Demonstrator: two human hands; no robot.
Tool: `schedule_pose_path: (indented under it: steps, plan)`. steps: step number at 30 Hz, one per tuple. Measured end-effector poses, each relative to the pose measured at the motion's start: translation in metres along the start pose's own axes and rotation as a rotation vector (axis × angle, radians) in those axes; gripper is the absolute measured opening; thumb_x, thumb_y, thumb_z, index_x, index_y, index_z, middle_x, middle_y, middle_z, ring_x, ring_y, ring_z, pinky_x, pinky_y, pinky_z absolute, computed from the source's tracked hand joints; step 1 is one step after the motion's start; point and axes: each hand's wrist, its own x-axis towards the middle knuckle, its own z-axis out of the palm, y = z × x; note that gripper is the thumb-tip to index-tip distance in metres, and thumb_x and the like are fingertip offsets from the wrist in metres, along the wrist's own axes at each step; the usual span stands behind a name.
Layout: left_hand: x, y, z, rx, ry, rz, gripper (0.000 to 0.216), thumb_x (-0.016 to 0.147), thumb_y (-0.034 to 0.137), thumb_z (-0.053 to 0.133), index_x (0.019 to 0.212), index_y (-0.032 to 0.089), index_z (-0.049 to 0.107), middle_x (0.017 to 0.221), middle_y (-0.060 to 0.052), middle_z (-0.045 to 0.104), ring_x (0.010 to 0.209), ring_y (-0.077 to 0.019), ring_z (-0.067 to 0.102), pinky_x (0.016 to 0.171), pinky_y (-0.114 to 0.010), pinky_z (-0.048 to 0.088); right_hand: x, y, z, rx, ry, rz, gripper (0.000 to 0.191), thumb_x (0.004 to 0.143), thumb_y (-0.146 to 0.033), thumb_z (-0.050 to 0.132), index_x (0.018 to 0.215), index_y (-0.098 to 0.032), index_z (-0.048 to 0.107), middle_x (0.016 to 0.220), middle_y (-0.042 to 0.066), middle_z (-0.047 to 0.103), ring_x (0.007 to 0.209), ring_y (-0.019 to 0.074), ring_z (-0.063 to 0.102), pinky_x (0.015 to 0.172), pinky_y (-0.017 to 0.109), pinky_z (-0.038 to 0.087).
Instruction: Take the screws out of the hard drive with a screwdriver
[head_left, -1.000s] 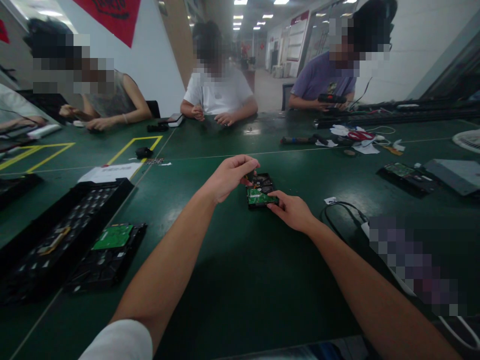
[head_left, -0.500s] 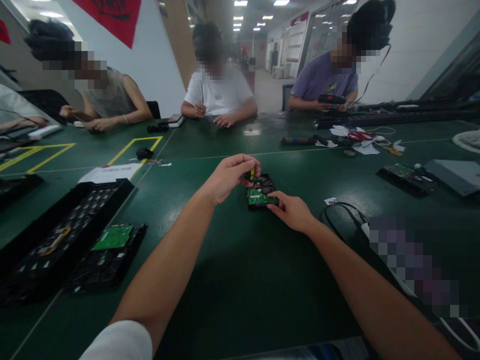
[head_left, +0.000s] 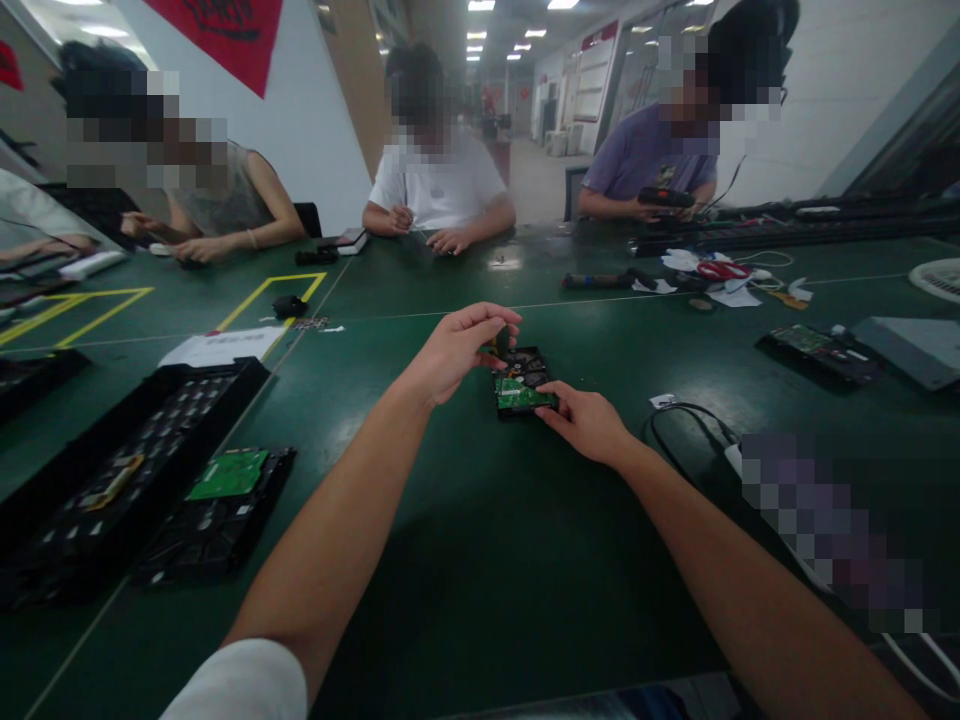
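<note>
A small hard drive [head_left: 516, 396] with a green circuit board lies on the green table in front of me, board side up. My left hand [head_left: 466, 350] is closed around the short black and yellow handle of a screwdriver [head_left: 502, 343], held upright over the far left part of the drive. Its tip is too small to make out. My right hand [head_left: 585, 422] grips the drive's near right edge, thumb on top and fingers at the side.
To the left are a long black tray [head_left: 142, 450] and another hard drive [head_left: 225, 500]. A power strip [head_left: 780, 540] with a cable lies right, below a third drive [head_left: 817, 352] and a grey box [head_left: 911, 350]. Several people sit across the table [head_left: 480, 600].
The screwdriver handle has turned in my left fingers, showing less yellow and more black. My left fingers have shifted slightly. My right hand and the hard drive stay almost where they were.
</note>
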Motion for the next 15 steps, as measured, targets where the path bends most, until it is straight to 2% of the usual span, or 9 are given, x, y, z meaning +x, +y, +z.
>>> schedule_pose_path:
  steps: [5, 10, 15]
  plan:
    - [0.0006, -0.0014, 0.0015, -0.041, 0.006, 0.004, 0.018, 0.093, 0.033, 0.067, 0.099, 0.017, 0.073, 0.1, -0.008, 0.07, 0.096, -0.0178, 0.067, 0.077, -0.03, 0.059, 0.0005, 0.0, 0.0, -0.017, 0.001, 0.013, 0.037, 0.104, -0.045, 0.058, 0.136, -0.027, 0.062, 0.079, -0.001, 0.072, 0.068, 0.0179, 0.063, 0.061, 0.029, 0.036]
    - [0.002, -0.0057, -0.0018, 0.11, -0.002, 0.058, 0.026, 0.088, 0.043, 0.075, 0.096, 0.019, 0.077, 0.099, -0.006, 0.07, 0.086, -0.0147, 0.063, 0.066, -0.023, 0.051, 0.0003, -0.0002, -0.0002, 0.007, -0.004, 0.005, 0.037, 0.104, -0.045, 0.058, 0.136, -0.027, 0.061, 0.078, -0.001, 0.072, 0.069, 0.0178, 0.064, 0.062, 0.029, 0.037]
    - [0.002, -0.0059, -0.004, 0.152, 0.015, 0.063, 0.028, 0.091, 0.04, 0.073, 0.107, 0.018, 0.078, 0.1, -0.007, 0.068, 0.086, -0.0144, 0.061, 0.062, -0.022, 0.049, 0.0002, -0.0001, -0.0004, 0.009, 0.002, 0.002, 0.036, 0.104, -0.045, 0.059, 0.135, -0.027, 0.061, 0.078, -0.001, 0.072, 0.069, 0.0179, 0.064, 0.063, 0.029, 0.037]
